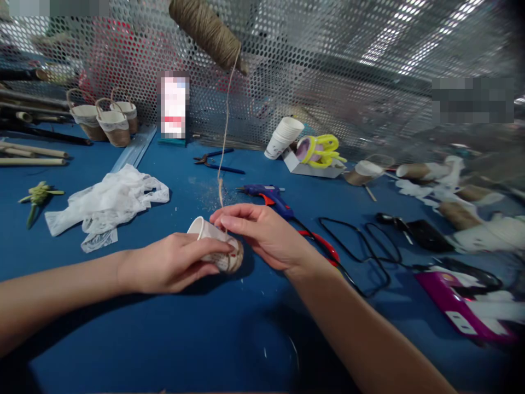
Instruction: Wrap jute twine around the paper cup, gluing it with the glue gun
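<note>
My left hand (172,262) grips a small white paper cup (207,232) lying on its side over the blue table (205,339). Brown twine is wound round the cup's bottom end (235,260). My right hand (262,232) rests on top of the cup, fingers pressed together, pinching the twine strand (223,158). That strand rises to a big spool of jute twine (207,30) hanging at the top of the mesh wall.
A blue and orange glue gun (270,197) with black cord lies right of my hands. White lace fabric (109,202) lies left. Small twine-wrapped baskets (109,120), pliers (213,160), stacked paper cups (283,137), yellow scissors handles (322,150), wrapped cups and a magenta tool (459,306) sit around.
</note>
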`<state>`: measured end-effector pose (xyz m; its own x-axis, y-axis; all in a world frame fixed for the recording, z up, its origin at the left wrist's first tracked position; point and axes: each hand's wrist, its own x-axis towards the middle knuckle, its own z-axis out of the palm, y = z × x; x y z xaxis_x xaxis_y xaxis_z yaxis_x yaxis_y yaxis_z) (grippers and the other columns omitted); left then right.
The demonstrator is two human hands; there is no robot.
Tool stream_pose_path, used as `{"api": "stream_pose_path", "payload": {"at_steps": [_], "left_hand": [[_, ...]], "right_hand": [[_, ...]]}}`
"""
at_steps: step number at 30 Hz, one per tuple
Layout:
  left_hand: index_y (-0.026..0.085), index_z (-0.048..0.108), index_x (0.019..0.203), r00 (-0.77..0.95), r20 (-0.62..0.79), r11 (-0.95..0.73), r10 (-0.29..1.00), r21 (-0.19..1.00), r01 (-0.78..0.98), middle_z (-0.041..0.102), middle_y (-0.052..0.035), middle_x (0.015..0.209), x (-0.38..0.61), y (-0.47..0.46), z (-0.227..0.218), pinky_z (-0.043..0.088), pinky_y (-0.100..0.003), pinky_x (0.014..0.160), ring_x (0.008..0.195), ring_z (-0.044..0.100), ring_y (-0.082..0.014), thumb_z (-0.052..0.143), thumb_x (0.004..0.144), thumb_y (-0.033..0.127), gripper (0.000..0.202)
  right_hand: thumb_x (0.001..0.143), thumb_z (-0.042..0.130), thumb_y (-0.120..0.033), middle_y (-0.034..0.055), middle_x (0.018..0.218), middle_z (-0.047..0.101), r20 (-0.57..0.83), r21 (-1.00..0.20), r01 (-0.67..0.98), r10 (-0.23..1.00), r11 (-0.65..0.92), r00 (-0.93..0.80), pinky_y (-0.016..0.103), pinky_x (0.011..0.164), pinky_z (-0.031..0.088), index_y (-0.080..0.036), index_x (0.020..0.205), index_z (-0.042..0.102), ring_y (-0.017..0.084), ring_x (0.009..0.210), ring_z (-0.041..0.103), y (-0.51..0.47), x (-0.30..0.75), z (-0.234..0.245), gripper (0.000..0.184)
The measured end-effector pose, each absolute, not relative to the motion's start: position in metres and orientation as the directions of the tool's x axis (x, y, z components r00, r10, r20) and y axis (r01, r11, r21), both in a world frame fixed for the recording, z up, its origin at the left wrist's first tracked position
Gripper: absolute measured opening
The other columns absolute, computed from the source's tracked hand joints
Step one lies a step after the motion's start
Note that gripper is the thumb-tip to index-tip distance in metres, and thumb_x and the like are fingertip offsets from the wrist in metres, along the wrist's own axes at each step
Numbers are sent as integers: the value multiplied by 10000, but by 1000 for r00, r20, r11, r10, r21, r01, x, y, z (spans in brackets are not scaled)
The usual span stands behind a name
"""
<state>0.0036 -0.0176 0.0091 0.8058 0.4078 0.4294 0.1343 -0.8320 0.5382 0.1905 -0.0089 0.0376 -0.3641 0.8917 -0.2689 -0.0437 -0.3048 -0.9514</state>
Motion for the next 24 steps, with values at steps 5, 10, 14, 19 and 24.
{"api": "stream_pose_path", "payload": {"at_steps": [5,10,14,19,24], "left_hand": [[160,418,1193,664,314,-588,678,774,235,629,-87,999,2,-17,9,485,-207,626,734,608,-132,480,858,234,349],[149,463,1139,594,136,-260,793,957,128,612,-64,940,6,-16,11,492,-204,654,751,586,-132,520,837,296,341],[162,466,1124,560,12,-46,828,998,47,598,-27,838,9,-15,13,492,-194,604,681,579,-116,553,814,299,350],[161,476,1102,499,-108,116,860,993,15,600,-9,764,12,-11,14,488,-196,569,631,585,-112,572,795,294,348],[160,470,1117,504,-146,138,851,989,53,621,-18,766,11,-11,15,490,-211,573,632,594,-122,576,790,297,369]], "right_hand": [[650,692,-252,-39,691,619,-88,-991,-86,978,-106,-190,224,698,413,-194,660,644,75,676,536,-12,194,45,76],[655,709,-272,-39,663,605,53,-998,-20,994,52,-97,235,688,420,-194,685,652,74,634,519,-11,201,45,101],[673,699,-273,-32,660,611,106,-993,38,992,109,-62,235,672,438,-198,678,645,81,645,538,-13,203,45,93],[680,684,-268,-22,658,627,181,-974,132,983,184,-34,254,638,462,-206,676,639,103,640,556,-17,203,49,77],[694,674,-278,-19,665,637,215,-959,190,977,212,-6,257,628,468,-213,689,643,109,641,566,-18,203,47,72]]}}
